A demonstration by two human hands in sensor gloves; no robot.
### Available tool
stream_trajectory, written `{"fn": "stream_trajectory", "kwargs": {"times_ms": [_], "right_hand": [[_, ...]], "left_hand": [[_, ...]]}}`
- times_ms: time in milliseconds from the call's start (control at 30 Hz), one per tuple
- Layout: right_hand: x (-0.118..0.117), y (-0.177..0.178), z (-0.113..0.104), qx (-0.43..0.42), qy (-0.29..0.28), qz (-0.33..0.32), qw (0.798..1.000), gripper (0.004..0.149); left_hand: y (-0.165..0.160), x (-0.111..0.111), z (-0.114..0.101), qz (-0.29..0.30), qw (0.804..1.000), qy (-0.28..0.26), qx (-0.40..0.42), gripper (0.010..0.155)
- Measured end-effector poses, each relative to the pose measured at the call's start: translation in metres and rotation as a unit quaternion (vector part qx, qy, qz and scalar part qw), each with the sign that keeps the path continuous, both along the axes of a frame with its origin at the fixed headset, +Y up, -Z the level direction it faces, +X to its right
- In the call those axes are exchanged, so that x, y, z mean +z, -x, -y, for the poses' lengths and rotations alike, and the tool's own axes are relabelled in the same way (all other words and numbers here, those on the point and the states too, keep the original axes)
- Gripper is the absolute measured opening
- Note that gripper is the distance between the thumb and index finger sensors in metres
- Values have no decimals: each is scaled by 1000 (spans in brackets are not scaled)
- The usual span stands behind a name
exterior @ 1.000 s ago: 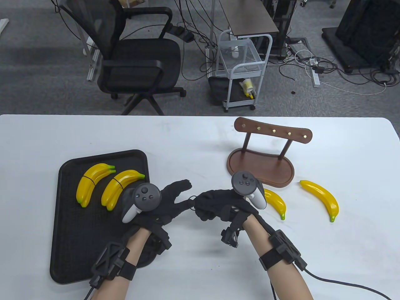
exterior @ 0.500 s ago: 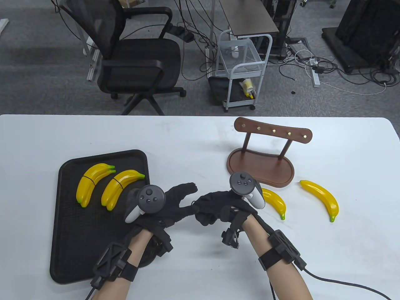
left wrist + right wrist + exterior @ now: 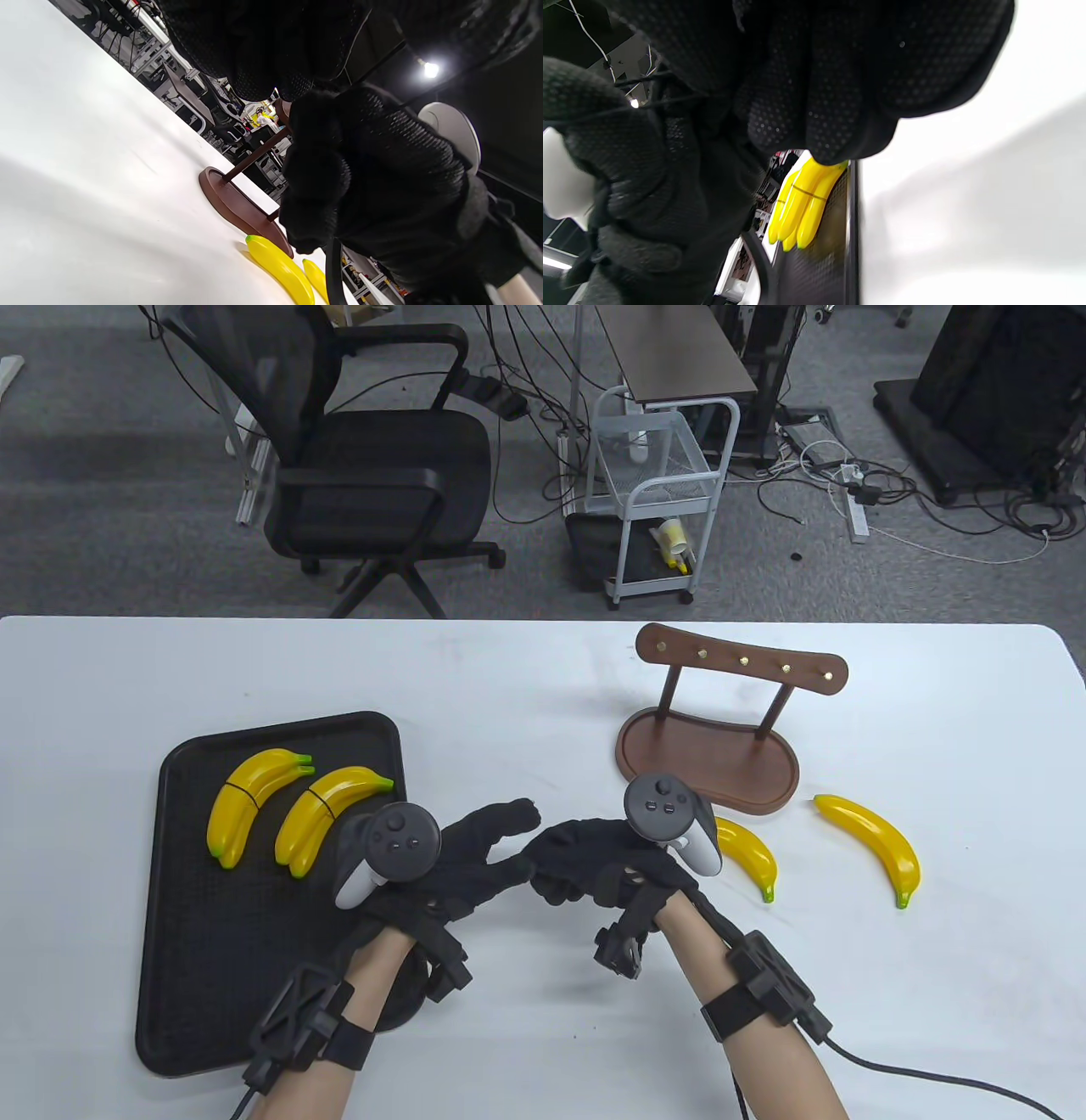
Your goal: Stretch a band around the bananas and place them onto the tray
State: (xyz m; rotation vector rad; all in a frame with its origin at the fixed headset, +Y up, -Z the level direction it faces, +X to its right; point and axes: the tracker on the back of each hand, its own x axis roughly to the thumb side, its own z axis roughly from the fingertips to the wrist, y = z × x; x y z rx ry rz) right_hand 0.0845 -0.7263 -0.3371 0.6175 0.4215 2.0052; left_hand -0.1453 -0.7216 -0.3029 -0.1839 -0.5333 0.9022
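Left hand and right hand: fingertips meeting mid-table; a thin band between them, grip unclear. Two banded banana pairs on black tray, left edge; two loose bananas right, beside wooden stand.

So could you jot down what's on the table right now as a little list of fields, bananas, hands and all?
tray: black tray on the table's left side
banded bananas: two banded pairs lying on the tray
loose bananas: two loose bananas on the table, right of the stand
stand: brown wooden stand, nothing hanging on it
left hand: left hand meeting the right above the table
right hand: right hand, fingers curled
band: too thin to make out between the hands
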Motion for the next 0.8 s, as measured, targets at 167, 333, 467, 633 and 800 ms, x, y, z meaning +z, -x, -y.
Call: {"fn": "stream_trajectory", "kwargs": {"times_ms": [167,333,467,633,800], "right_hand": [[0,-5,-7,29,-57,52,997,37],[0,-10,-13,38,-96,95,990,37],[3,-12,-19,18,-116,126,985,37],[3,-12,-20,23,-130,136,982,37],[2,-12,-14,19,-111,122,986,37]], "left_hand": [[7,-4,2,-1,999,21,35,73],[11,-6,3,6,997,39,62,71],[11,-7,2,24,994,54,89,69],[8,-8,4,47,991,70,106,66],[7,-7,4,54,989,73,117,63]]}}
